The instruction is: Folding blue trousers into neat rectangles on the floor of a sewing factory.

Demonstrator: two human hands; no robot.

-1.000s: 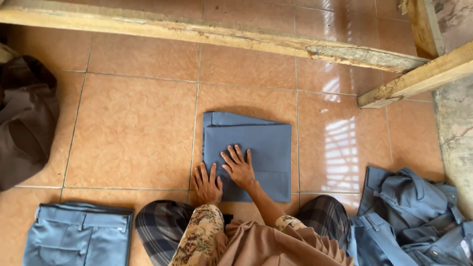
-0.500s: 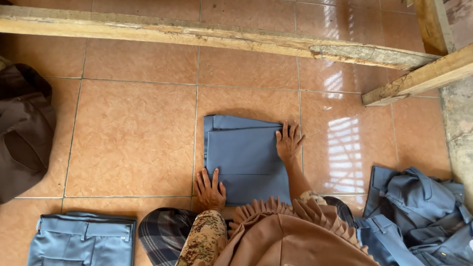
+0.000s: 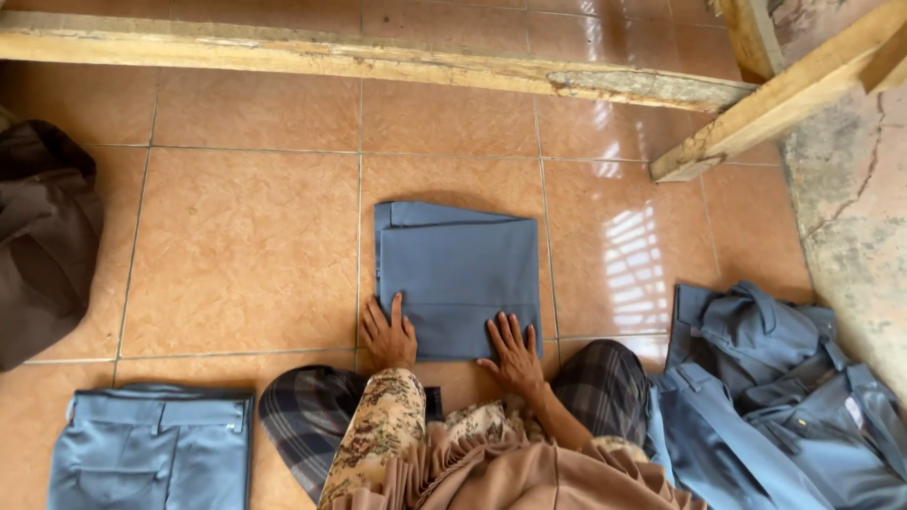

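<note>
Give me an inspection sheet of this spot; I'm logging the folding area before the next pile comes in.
Surface: tiled floor, orange, glossy.
Job's things: folded blue garment lying flat in front of the person.
Clutter: blue trousers at lower left; heap of blue clothes at right; dark brown cloth at left edge.
Grippers: left hand and right hand pressed flat on the garment's near edge, fingers spread.
Cables: nothing seen.
Surroundings: wooden beams along the top; rough concrete at right.

Home: tiled floor (image 3: 236,246), clothes (image 3: 784,397).
</note>
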